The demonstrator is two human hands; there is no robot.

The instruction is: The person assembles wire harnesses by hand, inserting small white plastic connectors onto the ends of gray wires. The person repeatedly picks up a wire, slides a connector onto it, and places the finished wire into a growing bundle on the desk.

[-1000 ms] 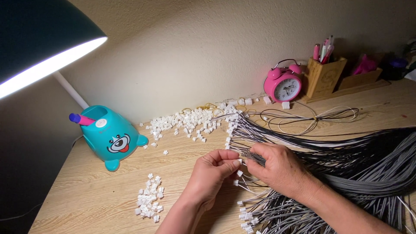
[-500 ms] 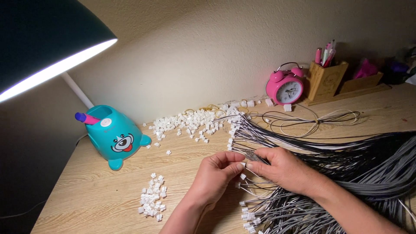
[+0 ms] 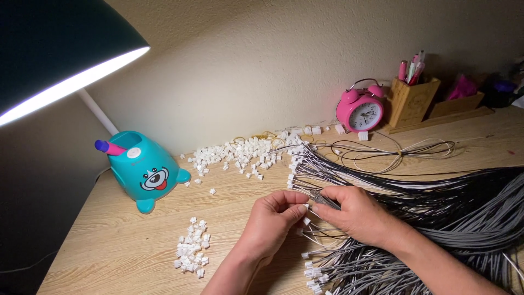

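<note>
MOVED: both hands are sitting slightly lower on the pale wooden bench (image 3: 125, 246) than before | GRIP: left hand (image 3: 270, 221) and right hand (image 3: 355, 210) are pinching a thin grey-and-white wire end (image 3: 323, 199) between them | PROGRESS: many grey wires with white plug ends (image 3: 338, 267) are lying done; a loose heap of small white plastic connectors (image 3: 240, 153) is waiting

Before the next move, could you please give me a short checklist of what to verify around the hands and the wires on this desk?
1. Left hand and right hand meet fingertip to fingertip at a wire end: ok.
2. Small white plastic connector seated between the fingertips: cannot tell, hidden.
3. Bundle of grey and black wires lies flat under the right hand: ok.
4. Small heap of white connectors lies near the left hand: ok.
5. Larger scatter of white connectors sits apart by the wall: ok.
6. Loose wire ends near the front desk edge neatly aligned: not ok, they fan out.
</note>
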